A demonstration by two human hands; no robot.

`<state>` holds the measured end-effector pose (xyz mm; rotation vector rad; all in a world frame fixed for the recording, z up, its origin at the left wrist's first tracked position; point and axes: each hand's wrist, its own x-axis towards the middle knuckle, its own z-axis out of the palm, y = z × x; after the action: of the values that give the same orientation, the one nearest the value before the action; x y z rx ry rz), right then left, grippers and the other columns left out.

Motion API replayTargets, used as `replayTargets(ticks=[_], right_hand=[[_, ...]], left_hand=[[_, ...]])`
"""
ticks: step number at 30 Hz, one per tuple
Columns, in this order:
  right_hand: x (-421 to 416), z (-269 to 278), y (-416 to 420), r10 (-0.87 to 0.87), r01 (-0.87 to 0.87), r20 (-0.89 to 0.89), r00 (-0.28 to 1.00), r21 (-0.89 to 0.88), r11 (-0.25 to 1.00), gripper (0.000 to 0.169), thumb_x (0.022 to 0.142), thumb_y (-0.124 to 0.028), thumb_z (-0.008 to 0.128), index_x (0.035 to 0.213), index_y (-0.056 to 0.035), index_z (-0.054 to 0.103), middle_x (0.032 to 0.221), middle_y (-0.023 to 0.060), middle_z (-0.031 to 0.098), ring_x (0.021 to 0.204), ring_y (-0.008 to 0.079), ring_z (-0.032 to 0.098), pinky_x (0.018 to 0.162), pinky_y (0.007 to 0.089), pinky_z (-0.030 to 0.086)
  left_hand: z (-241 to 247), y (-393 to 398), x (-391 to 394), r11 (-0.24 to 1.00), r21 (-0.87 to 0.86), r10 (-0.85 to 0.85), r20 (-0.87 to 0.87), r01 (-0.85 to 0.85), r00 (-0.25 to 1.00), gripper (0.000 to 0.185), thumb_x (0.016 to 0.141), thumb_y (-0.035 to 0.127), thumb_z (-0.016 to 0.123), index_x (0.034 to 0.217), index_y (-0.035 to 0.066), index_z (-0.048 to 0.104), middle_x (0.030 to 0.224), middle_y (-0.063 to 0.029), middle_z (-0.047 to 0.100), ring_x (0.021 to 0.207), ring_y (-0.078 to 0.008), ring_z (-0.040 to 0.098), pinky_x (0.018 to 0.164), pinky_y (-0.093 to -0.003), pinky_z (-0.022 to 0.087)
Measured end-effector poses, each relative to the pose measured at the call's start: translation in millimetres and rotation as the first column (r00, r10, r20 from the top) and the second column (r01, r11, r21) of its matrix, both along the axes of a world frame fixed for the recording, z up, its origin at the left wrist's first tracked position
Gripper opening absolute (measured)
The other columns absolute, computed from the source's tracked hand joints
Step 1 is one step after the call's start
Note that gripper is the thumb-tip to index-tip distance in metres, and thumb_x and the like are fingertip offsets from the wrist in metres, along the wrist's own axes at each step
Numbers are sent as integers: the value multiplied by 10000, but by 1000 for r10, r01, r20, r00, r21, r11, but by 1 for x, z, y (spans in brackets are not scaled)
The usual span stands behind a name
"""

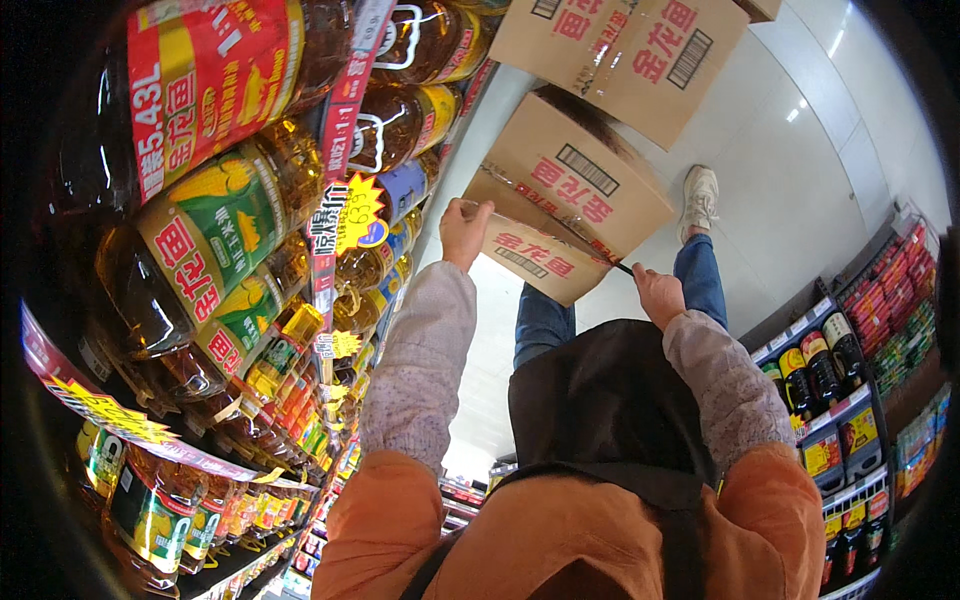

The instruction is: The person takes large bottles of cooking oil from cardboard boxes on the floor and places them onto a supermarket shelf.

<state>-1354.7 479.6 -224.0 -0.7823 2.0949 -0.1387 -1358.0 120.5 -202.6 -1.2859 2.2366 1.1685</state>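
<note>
A cardboard carton (pixel 585 172) with red print and a barcode stands on the floor before me, tilted in view, with one top flap (pixel 525 251) folded outward. Along its edge runs printed packing tape (pixel 551 206). My left hand (pixel 465 231) is at the flap's left corner, fingers closed together; whether it pinches the carton's edge or a bit of tape is unclear. My right hand (pixel 660 294) is shut on a thin dark tool (pixel 624 267), whose tip touches the carton's right edge by the tape. The kind of tool cannot be told.
More closed cartons (pixel 630 52) stand beyond. Shelves of cooking oil bottles (pixel 225 217) rise close on the left, with price tags on a shelf edge (pixel 327 247). On the right is a rack with dark sauce bottles (pixel 819 364). A shoe (pixel 699 199) rests on the tiled floor (pixel 765 247).
</note>
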Motion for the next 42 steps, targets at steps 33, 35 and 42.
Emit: replayTargets(ticks=[33, 35, 42], right_hand=[[59, -17, -18, -835, 995, 544, -90, 83, -53, 158, 913, -152, 490, 950, -5, 533, 704, 90, 611, 572, 158, 602, 555, 288, 487], [54, -19, -18, -838, 996, 540, -76, 84, -36, 154, 914, -149, 488, 947, -5, 534, 701, 84, 605, 576, 150, 595, 559, 280, 485], [33, -24, -16, -605, 691, 386, 696, -135, 710, 157, 892, -154, 480, 978, -77, 586, 791, 105, 648, 727, 240, 646, 601, 353, 501]], left_hand=[[-20, 81, 54, 650, 262, -723, 503, 714, 474, 546, 673, 243, 736, 1085, -40, 517, 1021, -244, 605, 990, -379, 573, 866, -418, 451], [-16, 94, 45, 772, 210, -591, 584, 600, 556, 579, 686, 261, 737, 1091, -55, 470, 1016, -271, 595, 991, -391, 571, 870, -423, 448], [-13, 93, 36, 943, 65, -304, 570, 327, 763, 605, 722, 334, 714, 1092, -59, 441, 1057, -300, 567, 1032, -414, 542, 884, -431, 434]])
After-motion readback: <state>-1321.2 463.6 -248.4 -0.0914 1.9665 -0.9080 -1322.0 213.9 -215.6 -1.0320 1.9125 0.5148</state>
